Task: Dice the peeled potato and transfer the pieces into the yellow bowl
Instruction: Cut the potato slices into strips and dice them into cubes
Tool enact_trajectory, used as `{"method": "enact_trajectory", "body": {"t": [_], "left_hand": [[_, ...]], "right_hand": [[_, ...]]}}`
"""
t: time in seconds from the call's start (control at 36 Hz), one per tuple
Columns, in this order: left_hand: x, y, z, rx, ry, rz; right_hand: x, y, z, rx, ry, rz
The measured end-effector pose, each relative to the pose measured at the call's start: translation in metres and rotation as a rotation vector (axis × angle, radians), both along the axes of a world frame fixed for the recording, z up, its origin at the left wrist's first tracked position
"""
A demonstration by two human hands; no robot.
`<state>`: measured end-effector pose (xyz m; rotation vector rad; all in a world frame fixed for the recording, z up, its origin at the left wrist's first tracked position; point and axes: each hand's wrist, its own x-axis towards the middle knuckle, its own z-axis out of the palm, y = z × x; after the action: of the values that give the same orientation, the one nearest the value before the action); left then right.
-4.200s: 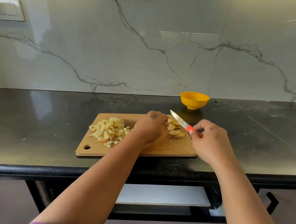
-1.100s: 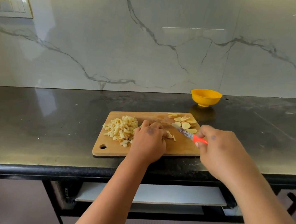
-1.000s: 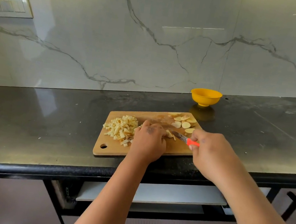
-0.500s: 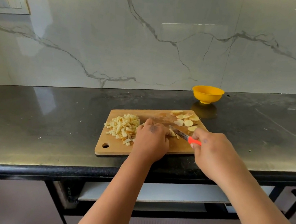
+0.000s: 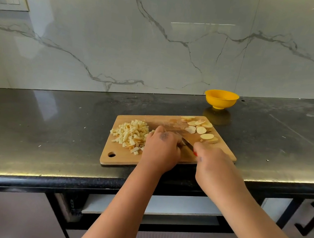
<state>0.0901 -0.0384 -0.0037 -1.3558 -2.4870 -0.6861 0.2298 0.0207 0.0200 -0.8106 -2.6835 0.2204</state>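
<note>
Both hands: right hand (image 5: 214,164) grips one knife (image 5: 186,143).

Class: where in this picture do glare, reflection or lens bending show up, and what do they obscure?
Head view: bright glare bands the countertop front edge; the yellow bowl reflects in the polished stone; the wall shows window reflections; wide-angle bending curves the counter edge; nothing on the cutting board is washed out.

bare black counter (image 5: 51,125) lies between cutting board (image 5: 122,160) and yellow bowl (image 5: 221,99).
</note>
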Motion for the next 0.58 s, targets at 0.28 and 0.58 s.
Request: {"method": "enact_trajectory", "body": {"t": [0.28,0.58], "left_hand": [[0.001,0.0,0.0,0.017,-0.003,0.009],[0.002,0.003,0.005,0.121,-0.038,-0.015]], "right_hand": [[0.042,0.028,0.034,-0.105,-0.079,-0.006],[0.053,0.049,0.05,-0.193,0.099,-0.007]]}}
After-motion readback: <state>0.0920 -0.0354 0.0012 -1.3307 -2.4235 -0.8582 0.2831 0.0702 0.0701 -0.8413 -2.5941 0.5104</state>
